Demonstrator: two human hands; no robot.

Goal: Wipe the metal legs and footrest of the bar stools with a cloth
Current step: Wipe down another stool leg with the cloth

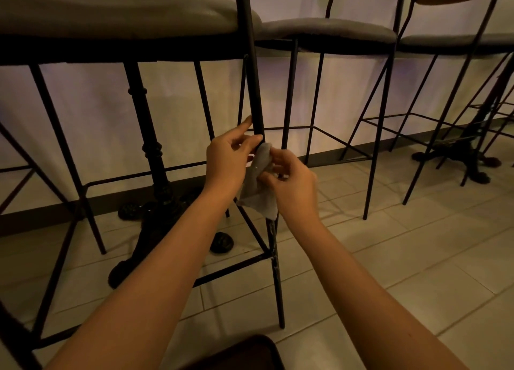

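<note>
Fingers of my right hand (pixel 289 180) pinch the grey cloth (pixel 257 183) against the near stool's front leg (pixel 257 97). My left hand (pixel 229 158), at nine o'clock of the cloth, curls around the same leg, forefinger extended along it. Footrest bar (pixel 230 269) lies below, at six o'clock. Further stools (pixel 328 31) stand beyond, at two o'clock.
</note>
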